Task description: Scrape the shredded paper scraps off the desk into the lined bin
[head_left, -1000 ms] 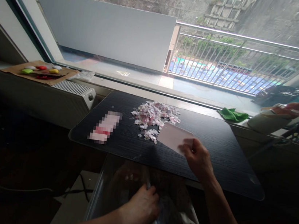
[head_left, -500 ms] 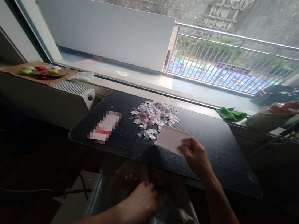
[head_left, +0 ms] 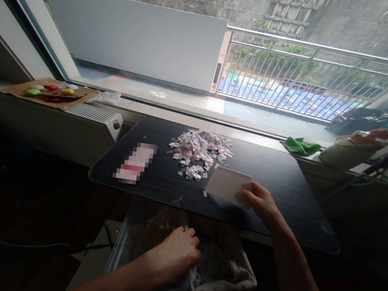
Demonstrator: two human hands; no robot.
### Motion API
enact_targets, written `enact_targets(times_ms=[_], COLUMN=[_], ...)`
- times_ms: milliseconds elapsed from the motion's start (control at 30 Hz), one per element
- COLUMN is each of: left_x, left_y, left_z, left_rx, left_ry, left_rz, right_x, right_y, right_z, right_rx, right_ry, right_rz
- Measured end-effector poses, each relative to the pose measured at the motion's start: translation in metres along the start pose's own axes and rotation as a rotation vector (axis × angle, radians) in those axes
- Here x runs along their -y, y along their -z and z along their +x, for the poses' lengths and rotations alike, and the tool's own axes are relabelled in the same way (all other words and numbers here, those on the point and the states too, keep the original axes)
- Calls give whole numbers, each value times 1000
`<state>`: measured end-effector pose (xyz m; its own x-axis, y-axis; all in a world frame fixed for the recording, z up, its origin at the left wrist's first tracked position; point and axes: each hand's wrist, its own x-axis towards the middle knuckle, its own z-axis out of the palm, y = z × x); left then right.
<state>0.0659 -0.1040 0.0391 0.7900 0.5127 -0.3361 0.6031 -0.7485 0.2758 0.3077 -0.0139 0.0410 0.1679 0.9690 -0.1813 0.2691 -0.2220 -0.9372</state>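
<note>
My right hand pinches the right end of a thin, whitish rectangular card, thumb on its face, tilted over the dark tabletop. One small paper scrap lies by its lower left corner. Behind and left of the card rises a pile of tiny white and pinkish paper pieces. Below the table's front edge, my left hand is closed on the edge between a clear plastic bin and a pale cloth bag. Its fingertips are hidden. Paper bits show dimly inside the bag.
A blurred-out pinkish strip lies on the table's left. A radiator stands at left, near a cardboard sheet with coloured lumps. A green cloth and a pale pot sit on the windowsill at right.
The card has moved slightly right, away from the pile, leaving a scrap by its corner. My right hand's grip shows more of the thumb. My left hand stays at the bin's edge.
</note>
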Motion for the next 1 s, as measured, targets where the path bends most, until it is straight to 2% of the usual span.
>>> enact_targets(times_ms=[167,433,700,900,1000], left_x=[0,-3,-15,-14,-13], left_y=[-2,-2,-3,-3,-5], left_z=[0,3,11,11,11], left_rx=[0,14,-22,-13,-34], left_ry=[-9,-18,-106,-81,-82], left_rz=[10,42,76,59,62], right_x=[3,-6,-5,-8,-10], right_y=[3,5,-22,-10,-7], right_z=[-4,-7,-11,-14,-16], right_rx=[30,-64,133,47,70], right_ry=[-40,-34,-26,-26,-11], right_rz=[79,52,86,80,32])
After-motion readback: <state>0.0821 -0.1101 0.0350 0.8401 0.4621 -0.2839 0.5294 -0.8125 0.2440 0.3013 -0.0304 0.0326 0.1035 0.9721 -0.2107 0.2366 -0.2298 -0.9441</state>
